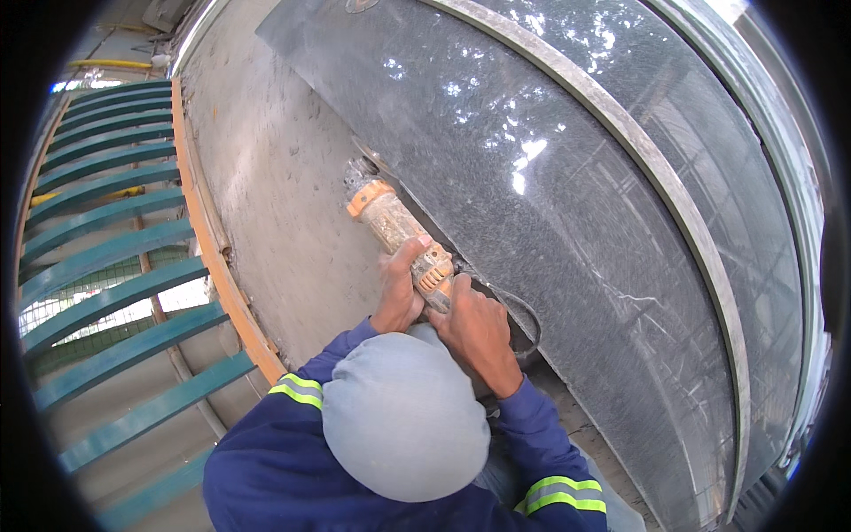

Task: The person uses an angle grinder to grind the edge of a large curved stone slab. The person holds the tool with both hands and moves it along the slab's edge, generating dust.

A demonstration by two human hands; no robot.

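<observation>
My left hand (399, 288) and my right hand (479, 332) are wrapped round a dusty orange angle grinder (399, 226) in the middle. Its head lies beside the long near edge of a dark, glossy panel (576, 266), over grey concrete (266, 177); whether they touch I cannot tell. A black cord (532, 319) loops to the right of my right hand. Both navy sleeves carry yellow-green reflective bands. Between my forearms a pale grey-blue rounded cloth shape (403, 412) hides what lies beneath; I cannot make out what it is.
Along the left runs a row of teal slats (106, 293) in an orange frame (222, 293), with mesh and pipes visible through the gaps. A long pale strip (634, 137) crosses the dark panels on the right, with further glossy panels and rails beyond it.
</observation>
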